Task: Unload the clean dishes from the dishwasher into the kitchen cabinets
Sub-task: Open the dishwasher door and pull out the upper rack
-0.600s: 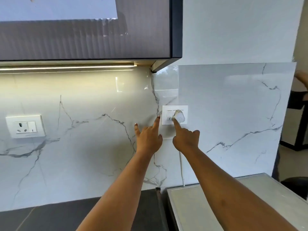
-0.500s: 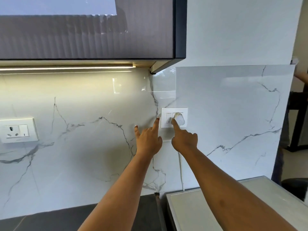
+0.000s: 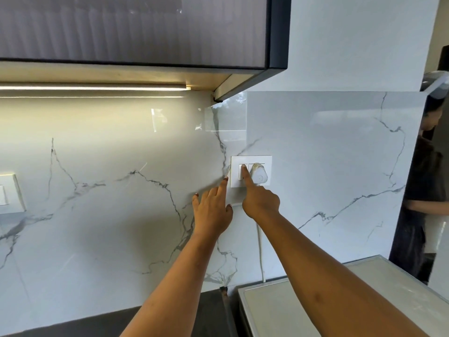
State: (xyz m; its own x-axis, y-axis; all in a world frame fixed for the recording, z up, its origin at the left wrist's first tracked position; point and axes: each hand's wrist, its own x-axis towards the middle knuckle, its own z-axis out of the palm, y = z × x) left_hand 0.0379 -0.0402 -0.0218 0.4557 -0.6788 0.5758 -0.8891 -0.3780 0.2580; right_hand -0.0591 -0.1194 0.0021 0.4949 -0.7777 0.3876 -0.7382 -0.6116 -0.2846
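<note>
No dishes or dishwasher interior are in view. A white switch-and-socket plate (image 3: 251,159) sits on the marble wall, with a white plug (image 3: 260,175) in its right half. My right hand (image 3: 261,201) points upward, its straight index fingertip pressing a switch on the plate's left half while the other fingers are curled. My left hand (image 3: 212,210) lies against the wall just left of and below the plate, fingers straight, holding nothing. A dark upper cabinet (image 3: 133,30) with a ribbed front hangs above.
A white cord (image 3: 261,251) drops from the plug behind a white appliance top (image 3: 279,307) at lower right. A dark counter (image 3: 97,324) runs below the wall. Another socket (image 3: 9,193) is at far left. A person (image 3: 427,190) stands at the right edge.
My right index fingertip has slid slightly left from the plug's edge onto the switch. The view has turned a little right, pushing the far-left socket toward the edge. My left hand stays on the wall.
</note>
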